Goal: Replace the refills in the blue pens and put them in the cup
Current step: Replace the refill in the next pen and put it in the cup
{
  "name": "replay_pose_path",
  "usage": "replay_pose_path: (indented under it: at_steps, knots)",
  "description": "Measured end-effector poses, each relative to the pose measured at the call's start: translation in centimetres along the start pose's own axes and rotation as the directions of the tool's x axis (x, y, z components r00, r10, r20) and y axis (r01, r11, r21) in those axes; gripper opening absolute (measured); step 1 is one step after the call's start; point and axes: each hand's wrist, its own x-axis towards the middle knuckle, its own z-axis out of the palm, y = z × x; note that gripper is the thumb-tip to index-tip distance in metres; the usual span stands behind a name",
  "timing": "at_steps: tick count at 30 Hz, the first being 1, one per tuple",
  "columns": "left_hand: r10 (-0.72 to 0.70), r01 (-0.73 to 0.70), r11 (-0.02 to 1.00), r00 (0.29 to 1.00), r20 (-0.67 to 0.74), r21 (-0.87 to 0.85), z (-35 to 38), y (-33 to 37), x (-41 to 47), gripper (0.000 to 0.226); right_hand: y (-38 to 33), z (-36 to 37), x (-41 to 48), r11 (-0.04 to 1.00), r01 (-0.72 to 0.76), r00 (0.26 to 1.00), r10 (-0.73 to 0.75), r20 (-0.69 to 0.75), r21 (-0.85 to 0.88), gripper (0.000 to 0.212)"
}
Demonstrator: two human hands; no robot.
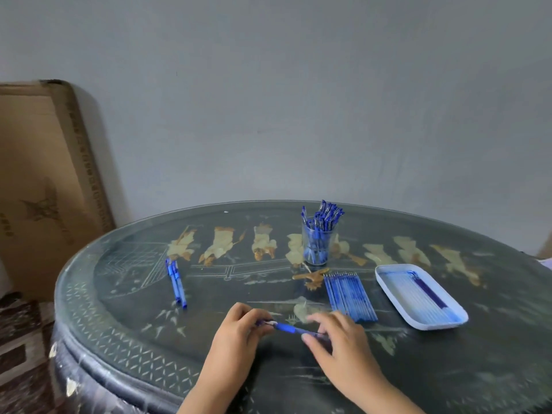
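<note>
Both hands hold one blue pen (288,328) low over the near part of the table. My left hand (239,333) pinches its left end and my right hand (337,339) grips its right end, which is blurred. Two blue pens (176,283) lie side by side at the left of the table. A clear cup (316,246) packed with several blue pens stands at the back centre. A row of several blue refills (349,295) lies just beyond my right hand.
A pale blue tray (388,282) holding several refills sits at the right of the dark round glass-topped table (239,264). A cardboard box (41,189) leans on the wall at the left. A grey wall rises behind the table.
</note>
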Motion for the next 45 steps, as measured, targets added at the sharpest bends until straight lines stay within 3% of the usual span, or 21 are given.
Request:
replay_pose_path:
  at_steps: [2, 6, 9, 13, 15, 22, 28, 31, 34, 45]
  knots:
    - [0.019, -0.019, 1.000, 0.999, 0.026, 0.014, 0.7, 0.1, -0.2, 0.009, -0.1, 1.1, 0.1, 0.992, 0.043, 0.996, -0.053, -0.077, -0.120, 0.028]
    - [0.046, -0.047, 0.999, 0.995, 0.091, 0.009, 0.5, -0.1, -0.3, 0.006, -0.1, 2.5, 0.1, 0.977, 0.080, 0.978, -0.116, -0.175, -0.198, 0.020]
    - [0.050, -0.051, 0.999, 0.991, 0.126, 0.002, 0.3, 0.1, -0.4, 0.014, -0.1, 2.2, 0.0, 0.976, 0.084, 0.976, -0.121, -0.179, -0.201, 0.022]
    - [0.061, -0.065, 0.997, 0.986, 0.153, 0.028, 0.3, 0.6, -0.5, 0.011, 0.0, 2.3, 0.0, 0.971, 0.087, 0.975, -0.130, -0.181, -0.224, 0.009]
    - [0.067, -0.075, 0.996, 0.985, 0.157, 0.045, 0.4, 0.7, -0.5, 0.011, -0.2, 2.3, 0.0, 0.969, 0.088, 0.975, -0.132, -0.179, -0.232, 0.023]
    - [0.021, -0.041, 0.994, 0.981, 0.195, 0.099, 0.8, 0.9, -0.4, 0.016, -0.4, 2.3, 0.0, 0.957, 0.107, 0.965, -0.166, -0.204, -0.269, 0.024]
    - [-0.032, 0.006, 0.993, 0.974, 0.225, 0.116, 0.7, 1.2, -0.2, 0.030, -0.5, 2.3, -0.1, 0.942, 0.124, 0.943, -0.209, -0.259, -0.311, 0.006]
    - [-0.074, 0.050, 0.992, 0.972, 0.223, 0.115, 0.7, 1.2, -0.2, 0.033, -0.8, 2.2, 0.0, 0.935, 0.126, 0.934, -0.224, -0.277, -0.330, 0.019]
    - [-0.120, 0.099, 0.990, 0.965, 0.233, 0.099, 0.6, 1.3, -0.1, 0.033, -0.8, 2.0, -0.1, 0.932, 0.143, 0.927, -0.244, -0.284, -0.334, 0.006]
    - [-0.203, 0.203, 0.979, 0.949, 0.242, 0.028, 0.0, 2.6, -0.2, 0.044, -1.3, 1.7, -0.3, 0.924, 0.177, 0.906, -0.288, -0.311, -0.338, 0.013]
